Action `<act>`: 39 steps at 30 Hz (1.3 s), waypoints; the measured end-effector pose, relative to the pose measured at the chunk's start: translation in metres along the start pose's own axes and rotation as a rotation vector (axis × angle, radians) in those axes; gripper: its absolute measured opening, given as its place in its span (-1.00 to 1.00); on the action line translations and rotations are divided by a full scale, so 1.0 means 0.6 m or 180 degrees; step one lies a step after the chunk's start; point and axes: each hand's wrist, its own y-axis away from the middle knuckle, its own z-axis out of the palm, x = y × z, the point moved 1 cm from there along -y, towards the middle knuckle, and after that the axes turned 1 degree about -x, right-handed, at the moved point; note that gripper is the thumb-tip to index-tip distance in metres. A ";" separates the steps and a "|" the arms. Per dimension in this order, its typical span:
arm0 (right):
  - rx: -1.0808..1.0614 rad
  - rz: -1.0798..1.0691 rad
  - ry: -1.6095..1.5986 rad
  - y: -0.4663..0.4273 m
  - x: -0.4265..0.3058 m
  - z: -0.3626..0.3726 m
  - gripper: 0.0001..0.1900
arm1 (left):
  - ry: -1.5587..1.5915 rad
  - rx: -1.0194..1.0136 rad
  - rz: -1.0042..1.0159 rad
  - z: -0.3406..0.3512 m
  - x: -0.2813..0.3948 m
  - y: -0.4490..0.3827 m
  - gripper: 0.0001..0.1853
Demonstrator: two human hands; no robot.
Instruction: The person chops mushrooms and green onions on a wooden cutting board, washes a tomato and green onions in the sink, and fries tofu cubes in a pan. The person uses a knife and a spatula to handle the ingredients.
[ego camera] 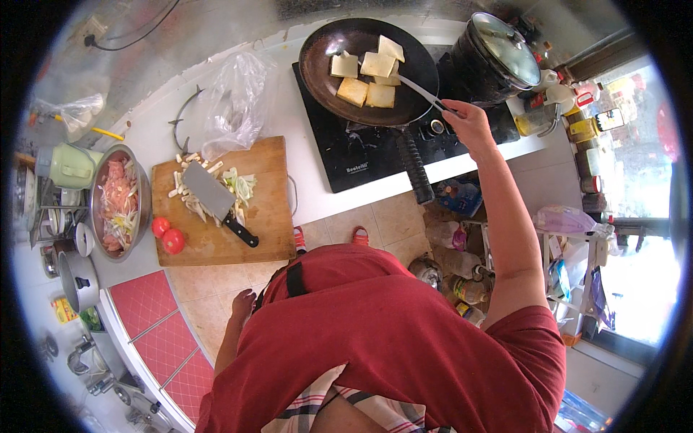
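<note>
My right hand (469, 125) grips the handle of a metal spatula (417, 88), which reaches into a dark wok (319, 70). The spatula's far end is hidden among several square slices of tofu (377, 64). Two of the nearer slices, such as the browned tofu slice (353, 91), look golden; the others are paler. The wok sits on a black cooktop (346, 157), its wrapped handle (413, 168) pointing towards me. Low beside my body hangs my left hand (243, 304), near no tool; its fingers are partly hidden.
A wooden cutting board (270, 205) bears a cleaver (211, 192), chopped vegetables (239, 184) and two tomatoes (173, 241). Left of it stands a metal bowl (142, 216) of pink meat (116, 189). A lidded pot (476, 65) is right of the wok. A plastic bag (233, 103) lies behind the board.
</note>
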 end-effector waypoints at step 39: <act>-0.1150 0.0910 -0.4493 0.129 0.077 -0.033 -0.59 | -0.0862 -0.0177 0.0344 -0.029 -0.017 -0.097 -0.58</act>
